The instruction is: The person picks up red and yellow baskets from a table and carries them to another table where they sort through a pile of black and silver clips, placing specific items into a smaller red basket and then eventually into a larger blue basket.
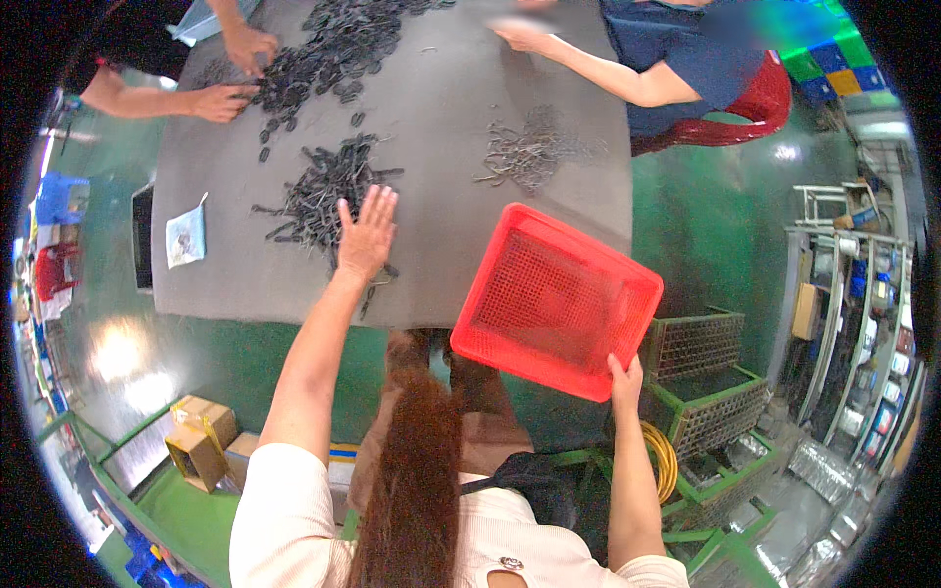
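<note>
My left hand [367, 238] is stretched out flat over the near right side of a heap of short dark strip-like pieces [319, 196]. Its fingers point away from me and grip nothing. At the right, the fingers of my right hand [624, 380] are closed on the near right corner of a red plastic basket [480, 338]. The basket is tilted at the table's near edge, with its mesh bottom facing up. Beyond it lies a loose pile of thin, light metal-looking pieces [524, 157].
Another person's hands [235, 93] work at a large spread of dark oval pieces [333, 49] on the grey table [431, 225]. A second person's arm [608, 73] reaches in at far right. A small pale-blue pouch [186, 237] lies left; green metal crates [706, 372] stand near right.
</note>
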`<state>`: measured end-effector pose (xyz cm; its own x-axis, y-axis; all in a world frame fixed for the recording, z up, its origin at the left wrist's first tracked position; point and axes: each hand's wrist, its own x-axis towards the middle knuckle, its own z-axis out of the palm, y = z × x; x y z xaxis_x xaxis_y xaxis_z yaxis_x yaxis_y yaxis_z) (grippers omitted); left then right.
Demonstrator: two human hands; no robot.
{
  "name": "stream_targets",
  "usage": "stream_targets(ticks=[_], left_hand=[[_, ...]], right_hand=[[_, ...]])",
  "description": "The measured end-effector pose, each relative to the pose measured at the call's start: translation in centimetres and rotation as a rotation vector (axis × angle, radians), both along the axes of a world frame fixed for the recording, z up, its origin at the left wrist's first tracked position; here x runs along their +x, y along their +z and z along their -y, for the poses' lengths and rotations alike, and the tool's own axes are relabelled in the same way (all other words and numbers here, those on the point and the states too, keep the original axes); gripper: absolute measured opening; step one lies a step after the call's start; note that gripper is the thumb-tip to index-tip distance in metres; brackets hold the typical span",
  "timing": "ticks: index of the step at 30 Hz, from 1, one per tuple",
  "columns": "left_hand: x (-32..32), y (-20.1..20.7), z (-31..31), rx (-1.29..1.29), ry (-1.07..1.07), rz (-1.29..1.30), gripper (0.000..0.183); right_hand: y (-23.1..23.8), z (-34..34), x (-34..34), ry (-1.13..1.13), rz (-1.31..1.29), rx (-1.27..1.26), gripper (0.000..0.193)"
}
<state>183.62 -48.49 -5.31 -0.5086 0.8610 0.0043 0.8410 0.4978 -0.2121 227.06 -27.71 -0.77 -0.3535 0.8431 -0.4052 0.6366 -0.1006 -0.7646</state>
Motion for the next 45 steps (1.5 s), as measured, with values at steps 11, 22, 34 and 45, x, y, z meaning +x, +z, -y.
stream_targets(ticks=[11, 22, 34, 45], left_hand=[[6.1, 0.8, 11.5, 0.224, 0.42, 0.306, 0.053], [-16.3, 0.8, 9.8, 0.284, 0.137, 0.301, 0.046], [-29.1, -1.1, -2.7, 0.035, -0.425, 0.096, 0.041], [-25.7, -1.0, 5.9, 0.178, -0.37, 0.294, 0.04]], right_hand=[[1.9, -5.3, -10.8, 0.132, 0.221, 0.366, 0.064], [9.1, 8.3, -28.1, 0.3, -0.08, 0.753, 0.034], [2.2, 17.0, -40.4, 0.516, -0.148, 0.395, 0.027], [-4.7, 5.4, -56.7, 0.429, 0.081, 0.516, 0.014]])
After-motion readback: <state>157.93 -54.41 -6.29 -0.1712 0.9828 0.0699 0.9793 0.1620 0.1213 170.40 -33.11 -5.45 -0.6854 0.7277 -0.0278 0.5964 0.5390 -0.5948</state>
